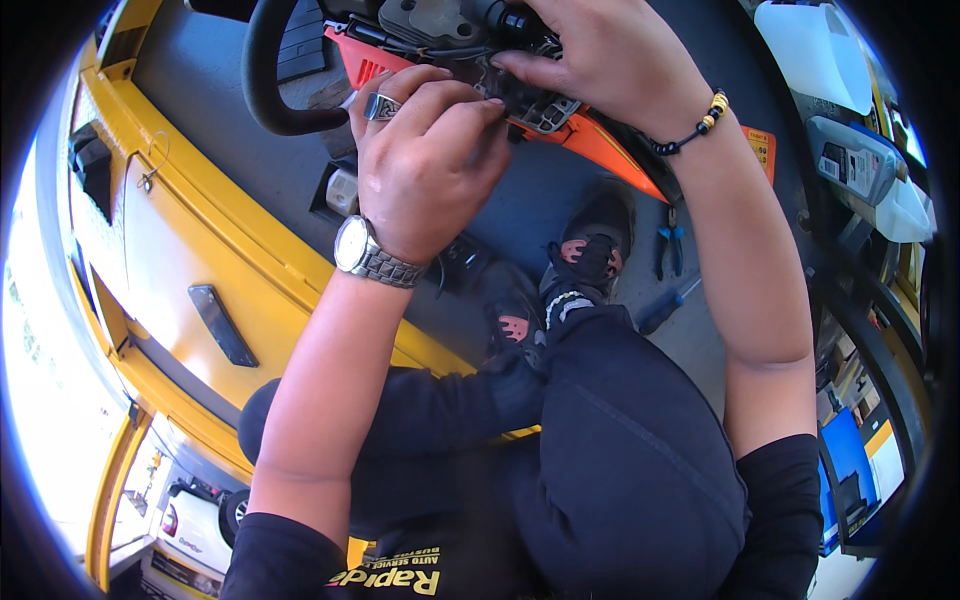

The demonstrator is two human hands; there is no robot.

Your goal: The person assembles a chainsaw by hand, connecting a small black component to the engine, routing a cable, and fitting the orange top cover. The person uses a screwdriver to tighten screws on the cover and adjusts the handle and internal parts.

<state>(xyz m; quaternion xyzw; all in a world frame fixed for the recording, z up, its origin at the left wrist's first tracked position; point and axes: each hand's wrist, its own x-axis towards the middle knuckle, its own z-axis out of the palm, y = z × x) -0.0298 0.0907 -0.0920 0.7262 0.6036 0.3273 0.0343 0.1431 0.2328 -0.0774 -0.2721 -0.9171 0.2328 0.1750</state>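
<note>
An orange and black chainsaw (570,150) with its inner parts exposed lies at the top of the view. Its black loop handle (262,75) curves round on the left. My left hand (425,150), with a ring and a wristwatch, is closed with bent fingertips at the exposed parts; whatever it pinches there is hidden. From the right, my right hand (615,70) grips over the saw's body, its thumb pressed in near the left fingertips. The upper edge of the view cuts off some of its fingers.
Blue-handled pliers (668,245) and a screwdriver (668,306) lie on the floor by my shoe (590,245). A phone (222,325) rests on the yellow metal surface (190,240) at left. Plastic containers (815,55) stand at upper right, near a dark metal frame.
</note>
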